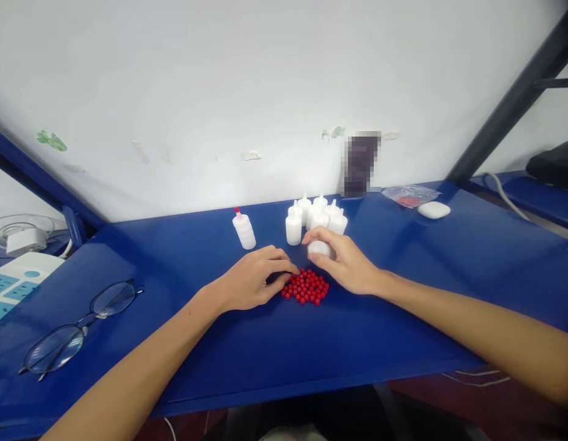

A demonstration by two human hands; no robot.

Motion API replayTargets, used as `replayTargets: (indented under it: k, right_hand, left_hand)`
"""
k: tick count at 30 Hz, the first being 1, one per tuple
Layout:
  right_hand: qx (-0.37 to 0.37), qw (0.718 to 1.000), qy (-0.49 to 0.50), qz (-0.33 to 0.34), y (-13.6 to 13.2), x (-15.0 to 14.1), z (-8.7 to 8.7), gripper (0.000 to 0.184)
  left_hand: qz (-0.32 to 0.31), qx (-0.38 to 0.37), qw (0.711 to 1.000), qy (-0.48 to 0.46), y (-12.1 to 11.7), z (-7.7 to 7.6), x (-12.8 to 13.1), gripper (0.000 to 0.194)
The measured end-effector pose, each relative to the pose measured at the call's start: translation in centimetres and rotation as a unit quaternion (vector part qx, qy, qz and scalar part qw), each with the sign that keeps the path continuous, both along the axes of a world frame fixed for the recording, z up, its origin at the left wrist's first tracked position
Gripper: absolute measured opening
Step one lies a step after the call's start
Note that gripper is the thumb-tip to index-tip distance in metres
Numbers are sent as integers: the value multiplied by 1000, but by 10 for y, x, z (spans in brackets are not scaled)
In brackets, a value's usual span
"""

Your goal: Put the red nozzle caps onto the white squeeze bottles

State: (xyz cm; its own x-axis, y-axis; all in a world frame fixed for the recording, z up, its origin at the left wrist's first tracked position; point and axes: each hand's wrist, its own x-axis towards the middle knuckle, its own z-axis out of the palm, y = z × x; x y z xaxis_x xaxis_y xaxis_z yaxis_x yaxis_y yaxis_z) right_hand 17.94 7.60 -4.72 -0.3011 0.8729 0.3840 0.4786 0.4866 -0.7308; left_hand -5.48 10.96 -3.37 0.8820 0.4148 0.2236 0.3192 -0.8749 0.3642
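Observation:
My right hand is wrapped round a white squeeze bottle, just above the table and beside a pile of small red caps. The fingers hide part of that bottle. At the left edge of the pile, the thumb and forefinger of my left hand come together in a pinch, and whatever lies between their tips is hidden. Behind my right hand stands a group of white squeeze bottles with bare pointed nozzles. Farther left, a white bottle bears a red cap on its tip.
Eyeglasses lie on the blue table at left, near a power strip. At the back right are a clear plastic bag with red contents and a white rounded object. A pixelated dark object leans on the wall.

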Motion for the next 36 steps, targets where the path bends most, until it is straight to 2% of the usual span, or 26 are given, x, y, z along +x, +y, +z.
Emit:
replayTargets:
  k: [11, 36]
  right_hand:
    - [-19, 999, -29, -1, -2, -2, 4, 16]
    - [-18, 999, -38, 1, -1, -2, 5, 18]
  left_hand:
    - [17, -62, 997, -42, 2, -5, 9, 17]
    - [47, -110, 990, -71, 5, -7, 14, 9]
